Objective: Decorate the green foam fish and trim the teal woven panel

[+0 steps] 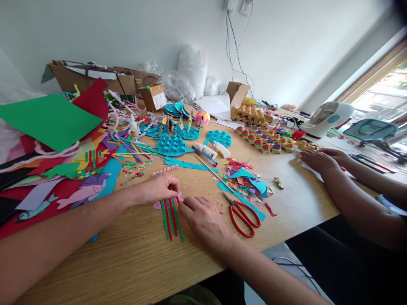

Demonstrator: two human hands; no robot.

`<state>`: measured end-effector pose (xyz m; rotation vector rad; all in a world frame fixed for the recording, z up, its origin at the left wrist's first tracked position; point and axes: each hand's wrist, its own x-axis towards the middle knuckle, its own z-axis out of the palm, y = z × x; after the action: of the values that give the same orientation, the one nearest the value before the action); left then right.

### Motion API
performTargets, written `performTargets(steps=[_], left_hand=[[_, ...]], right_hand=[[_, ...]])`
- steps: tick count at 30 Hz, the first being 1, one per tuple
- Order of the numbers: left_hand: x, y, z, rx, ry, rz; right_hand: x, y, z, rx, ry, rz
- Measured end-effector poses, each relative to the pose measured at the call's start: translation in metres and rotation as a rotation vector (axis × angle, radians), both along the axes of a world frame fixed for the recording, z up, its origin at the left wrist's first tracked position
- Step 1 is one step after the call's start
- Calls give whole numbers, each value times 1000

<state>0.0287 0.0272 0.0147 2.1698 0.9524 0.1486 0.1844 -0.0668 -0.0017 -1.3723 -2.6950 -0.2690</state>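
Strips point(171, 219) — red, green — run lengthwise toward the wearer; left hand point(159, 188) and right hand point(203, 220) pinch their far ends.

White wall point(302, 38), wooden table point(133, 258), bright window point(381, 91)

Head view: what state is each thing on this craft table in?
Green and red paper strips: flat, side by side, pinched at top.
Left hand: on the strips' top.
Right hand: fingertips at the strips.
Red scissors: closed, lying flat.
Glue bottle: on its side.
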Motion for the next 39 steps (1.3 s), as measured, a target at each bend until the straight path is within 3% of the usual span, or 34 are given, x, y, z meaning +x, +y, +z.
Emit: performTargets(steps=[11,24,39], left_hand=[[-2,2,-4,117,54,-47],[-1,7,-12,158,92,-45],[0,6,-6,168,129,-61]], right_hand=[[-7,5,-7,-104,-4,-38],[-7,4,-12,-79,8,-40],[-8,3,-11,-85,12,-49]])
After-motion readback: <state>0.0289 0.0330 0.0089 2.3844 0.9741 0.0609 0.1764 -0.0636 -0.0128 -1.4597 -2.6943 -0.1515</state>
